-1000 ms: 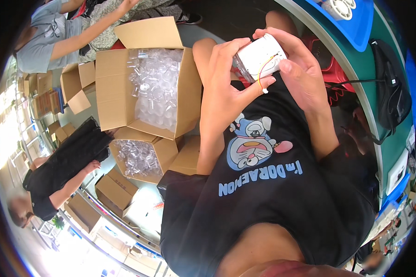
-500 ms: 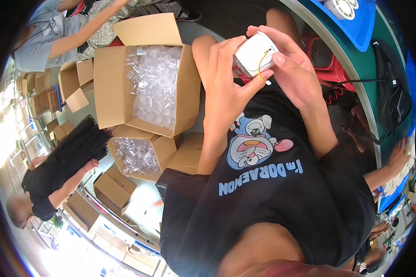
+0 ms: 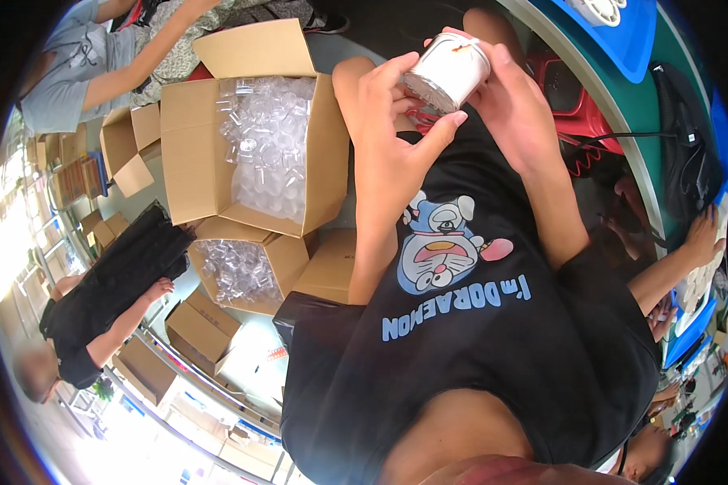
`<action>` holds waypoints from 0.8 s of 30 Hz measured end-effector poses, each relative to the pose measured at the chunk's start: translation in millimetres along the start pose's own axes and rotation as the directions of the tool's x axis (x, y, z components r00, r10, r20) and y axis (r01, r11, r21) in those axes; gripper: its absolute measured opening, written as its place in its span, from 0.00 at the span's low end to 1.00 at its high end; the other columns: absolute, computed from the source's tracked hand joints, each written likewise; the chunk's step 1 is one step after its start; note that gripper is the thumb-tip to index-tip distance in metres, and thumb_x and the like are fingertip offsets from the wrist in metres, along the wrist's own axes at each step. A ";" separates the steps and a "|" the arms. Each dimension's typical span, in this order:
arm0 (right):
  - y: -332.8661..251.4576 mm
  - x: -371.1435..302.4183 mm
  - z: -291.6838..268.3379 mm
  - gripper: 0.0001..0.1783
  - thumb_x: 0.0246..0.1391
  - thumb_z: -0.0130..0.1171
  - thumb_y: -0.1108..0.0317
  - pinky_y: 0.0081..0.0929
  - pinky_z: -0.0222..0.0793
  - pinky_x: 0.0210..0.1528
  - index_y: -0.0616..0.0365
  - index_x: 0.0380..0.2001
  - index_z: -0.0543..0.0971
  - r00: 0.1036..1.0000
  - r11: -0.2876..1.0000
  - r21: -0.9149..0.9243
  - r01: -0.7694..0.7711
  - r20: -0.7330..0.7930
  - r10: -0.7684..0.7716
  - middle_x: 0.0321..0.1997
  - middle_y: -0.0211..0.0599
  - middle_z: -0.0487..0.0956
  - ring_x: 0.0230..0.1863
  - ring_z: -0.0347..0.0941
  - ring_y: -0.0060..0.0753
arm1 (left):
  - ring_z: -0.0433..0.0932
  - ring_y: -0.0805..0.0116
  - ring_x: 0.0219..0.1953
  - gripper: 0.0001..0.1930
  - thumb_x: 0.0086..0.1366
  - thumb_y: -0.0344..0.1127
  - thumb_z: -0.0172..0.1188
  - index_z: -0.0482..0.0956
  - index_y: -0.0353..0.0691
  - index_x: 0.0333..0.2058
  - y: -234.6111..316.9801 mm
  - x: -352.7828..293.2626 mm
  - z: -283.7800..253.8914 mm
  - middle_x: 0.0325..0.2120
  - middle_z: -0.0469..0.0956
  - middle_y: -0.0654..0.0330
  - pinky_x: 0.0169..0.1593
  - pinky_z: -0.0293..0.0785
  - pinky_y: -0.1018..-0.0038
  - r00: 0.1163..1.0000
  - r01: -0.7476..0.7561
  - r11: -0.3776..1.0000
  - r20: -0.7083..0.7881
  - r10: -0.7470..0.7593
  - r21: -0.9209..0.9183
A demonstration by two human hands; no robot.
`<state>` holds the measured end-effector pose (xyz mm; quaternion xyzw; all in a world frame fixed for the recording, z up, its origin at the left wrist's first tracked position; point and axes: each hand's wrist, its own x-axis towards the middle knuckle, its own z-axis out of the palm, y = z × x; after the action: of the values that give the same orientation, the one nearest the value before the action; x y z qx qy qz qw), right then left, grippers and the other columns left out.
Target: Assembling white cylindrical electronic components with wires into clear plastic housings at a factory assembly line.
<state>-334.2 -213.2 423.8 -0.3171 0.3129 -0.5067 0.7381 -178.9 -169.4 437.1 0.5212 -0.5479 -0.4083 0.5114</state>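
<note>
A white cylindrical housing is tilted between my two hands, above my lap. A short bit of red and yellow wire shows at its upper face. Its lower left end looks greyish and partly transparent; I cannot make out the detail. My right hand wraps the housing from behind and the right side, thumb along its edge. At the lower left end, my left hand curls its fingers and thumb about the rim. The fingertips behind the housing are hidden.
Left of me stand open cardboard boxes filled with clear plastic cups. At upper right is a green table with a blue tray and a black bag. A red stool stands beneath. Other people work on both sides.
My hands have turned the housing, so its wired face now points up and away and its side and lower end show. The dangling wire and plug have mostly gone from sight.
</note>
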 end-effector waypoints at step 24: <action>-16.2 -12.5 23.8 0.44 0.46 0.64 0.76 0.34 0.54 0.67 0.61 0.66 0.56 0.944 0.709 -0.624 0.330 0.233 -0.234 0.66 0.43 0.61 0.66 0.60 0.35 | 0.81 0.65 0.33 0.27 0.62 0.40 0.63 0.64 0.23 0.49 16.4 7.5 -4.8 0.34 0.79 0.48 0.37 0.79 0.74 0.917 0.330 0.748 0.008 -0.399 -0.576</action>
<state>-328.1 -202.4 452.7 -0.6330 0.3665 -0.4489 0.5133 -176.1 -174.5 454.9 0.4651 -0.2586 -0.6132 0.5838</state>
